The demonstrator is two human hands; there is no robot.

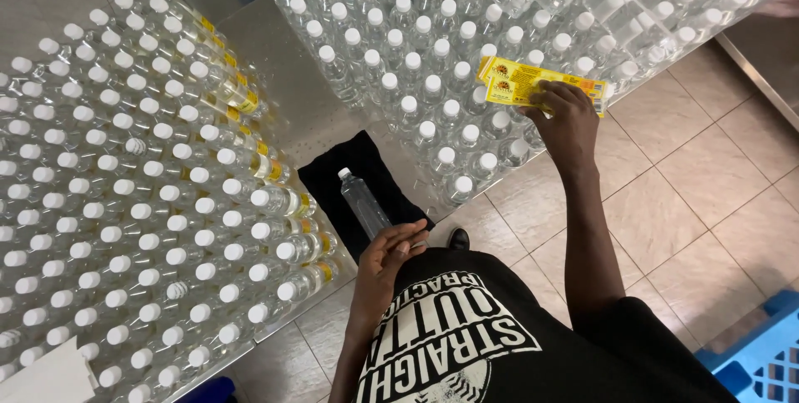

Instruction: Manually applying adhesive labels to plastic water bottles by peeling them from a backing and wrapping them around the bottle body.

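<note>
My left hand (389,255) grips the lower end of a clear plastic bottle (363,202) with a white cap, lying tilted over a black cloth (333,172) on the steel table. My right hand (568,120) reaches out over the far group of bottles and holds a stack of yellow labels (533,83) just above their caps. The bottle in my left hand carries no label.
Several rows of clear, white-capped bottles (108,203) fill the left table, some with yellow labels (250,103) along its right edge. More unlabelled bottles (416,45) crowd the far table. A blue crate (761,357) stands on the tiled floor at lower right.
</note>
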